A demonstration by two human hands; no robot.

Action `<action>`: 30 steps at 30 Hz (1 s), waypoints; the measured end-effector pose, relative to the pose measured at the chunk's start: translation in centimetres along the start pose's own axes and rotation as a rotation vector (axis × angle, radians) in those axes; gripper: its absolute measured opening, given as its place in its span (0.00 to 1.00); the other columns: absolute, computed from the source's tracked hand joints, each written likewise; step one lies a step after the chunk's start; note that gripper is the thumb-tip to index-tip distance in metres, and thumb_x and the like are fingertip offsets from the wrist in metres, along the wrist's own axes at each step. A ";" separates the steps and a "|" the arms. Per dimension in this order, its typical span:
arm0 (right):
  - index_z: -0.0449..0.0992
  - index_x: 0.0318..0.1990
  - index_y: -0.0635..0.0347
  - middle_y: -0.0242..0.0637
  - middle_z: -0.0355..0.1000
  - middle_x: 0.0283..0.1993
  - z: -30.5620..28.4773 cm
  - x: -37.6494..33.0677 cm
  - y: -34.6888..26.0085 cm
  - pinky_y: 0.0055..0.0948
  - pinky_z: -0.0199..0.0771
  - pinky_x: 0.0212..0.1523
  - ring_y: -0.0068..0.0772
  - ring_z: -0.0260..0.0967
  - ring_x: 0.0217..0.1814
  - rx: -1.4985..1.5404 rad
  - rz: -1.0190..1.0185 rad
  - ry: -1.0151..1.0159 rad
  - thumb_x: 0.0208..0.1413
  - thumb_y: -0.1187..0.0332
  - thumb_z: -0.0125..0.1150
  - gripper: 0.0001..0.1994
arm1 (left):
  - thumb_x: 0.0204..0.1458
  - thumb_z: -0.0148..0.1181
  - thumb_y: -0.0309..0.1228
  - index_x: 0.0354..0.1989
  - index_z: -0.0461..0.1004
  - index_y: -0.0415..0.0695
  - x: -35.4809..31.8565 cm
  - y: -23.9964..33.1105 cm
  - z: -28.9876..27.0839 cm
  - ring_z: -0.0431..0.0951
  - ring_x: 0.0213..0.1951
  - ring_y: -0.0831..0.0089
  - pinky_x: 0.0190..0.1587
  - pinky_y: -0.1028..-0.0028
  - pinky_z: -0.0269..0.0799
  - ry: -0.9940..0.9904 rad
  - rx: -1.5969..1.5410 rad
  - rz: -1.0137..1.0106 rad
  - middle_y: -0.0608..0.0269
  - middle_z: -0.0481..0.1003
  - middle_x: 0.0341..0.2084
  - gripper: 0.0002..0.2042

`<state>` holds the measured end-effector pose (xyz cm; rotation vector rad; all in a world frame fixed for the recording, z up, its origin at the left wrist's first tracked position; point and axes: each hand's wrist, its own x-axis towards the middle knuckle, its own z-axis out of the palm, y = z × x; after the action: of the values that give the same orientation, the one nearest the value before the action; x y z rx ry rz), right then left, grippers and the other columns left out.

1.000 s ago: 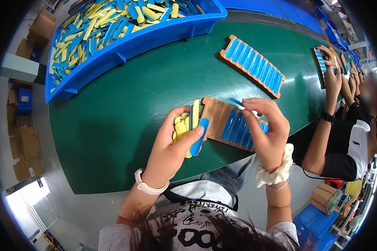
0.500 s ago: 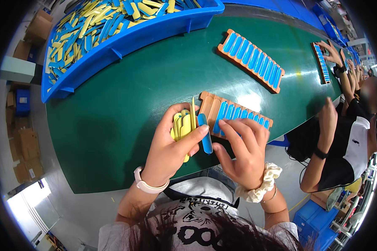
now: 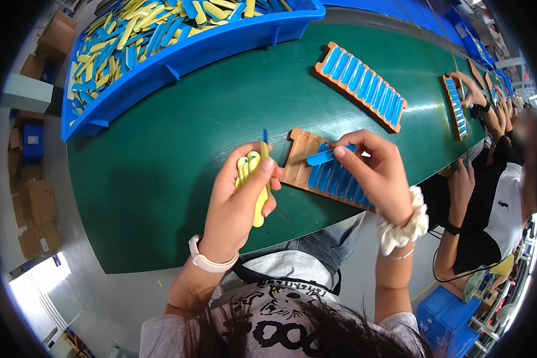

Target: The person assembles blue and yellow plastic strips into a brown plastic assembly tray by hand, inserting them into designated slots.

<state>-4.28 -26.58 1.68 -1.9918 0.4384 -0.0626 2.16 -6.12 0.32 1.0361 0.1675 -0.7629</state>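
My left hand (image 3: 232,194) is closed around a bunch of yellow rounded strips (image 3: 258,210). One more strip stands on edge under its thumb, a blue end showing above. My right hand (image 3: 385,176) pinches a single blue rounded strip (image 3: 321,157) between thumb and fingers, holding it tilted over a brown slotted tray (image 3: 297,156). Blue strips lie side by side in most of that tray's slots, while the slots at its left end are bare. The right hand and forearm cover the tray's right part.
A big blue bin (image 3: 221,49) heaped with yellow and blue strips stands at the far left on the green table (image 3: 137,197). Another brown tray (image 3: 324,71) full of blue strips lies farther back. At right, a co-worker's hand (image 3: 472,92) is at a third tray (image 3: 449,98).
My right hand has come away from the left with a blue strip and moved up over the near tray. The left hand keeps its bunch. A co-worker's raised hand has lowered.
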 end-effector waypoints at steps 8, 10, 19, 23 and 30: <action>0.75 0.38 0.62 0.42 0.69 0.32 0.6 3.1 -1.3 0.32 0.70 0.36 0.40 0.69 0.33 -0.411 -0.167 -0.210 0.43 0.65 0.70 0.16 | 0.55 0.59 0.30 0.40 0.68 0.39 0.1 -0.9 -0.5 0.70 0.24 0.86 0.17 0.86 0.60 -0.015 0.214 0.058 0.63 0.74 0.26 0.10; 0.74 0.40 0.61 0.42 0.67 0.36 0.9 2.9 -1.1 0.33 0.69 0.41 0.43 0.68 0.40 -0.427 -0.242 -0.250 0.40 0.63 0.72 0.20 | 0.55 0.59 0.30 0.40 0.68 0.39 0.2 -1.0 -0.8 0.70 0.24 0.86 0.17 0.86 0.59 -0.029 0.210 0.060 0.63 0.74 0.25 0.10; 0.74 0.43 0.67 0.41 0.72 0.37 1.0 2.2 -3.2 0.28 0.70 0.35 0.33 0.71 0.36 -0.077 -0.253 -0.338 0.49 0.65 0.66 0.17 | 0.56 0.57 0.29 0.38 0.70 0.37 0.0 -1.1 -0.4 0.73 0.26 0.80 0.22 0.82 0.66 -0.042 0.324 0.175 0.61 0.75 0.25 0.07; 0.76 0.40 0.68 0.36 0.75 0.30 2.4 1.5 -4.0 0.20 0.67 0.26 0.20 0.70 0.25 0.023 -0.055 -0.334 0.53 0.69 0.61 0.11 | 0.56 0.57 0.28 0.35 0.71 0.36 -0.3 -0.7 0.2 0.77 0.30 0.80 0.27 0.81 0.70 -0.046 0.390 0.165 0.63 0.76 0.26 0.07; 0.76 0.37 0.69 0.36 0.76 0.34 2.2 1.7 -2.3 0.19 0.73 0.32 0.19 0.71 0.31 0.239 0.007 -0.289 0.52 0.71 0.64 0.10 | 0.55 0.58 0.28 0.35 0.71 0.37 0.0 -1.9 -0.2 0.74 0.22 0.83 0.16 0.86 0.59 -0.013 0.445 0.324 0.65 0.74 0.22 0.07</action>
<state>-1.52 -24.32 2.49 -1.7299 0.2387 0.1680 0.98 -6.51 -1.19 1.4370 -0.1887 -0.5185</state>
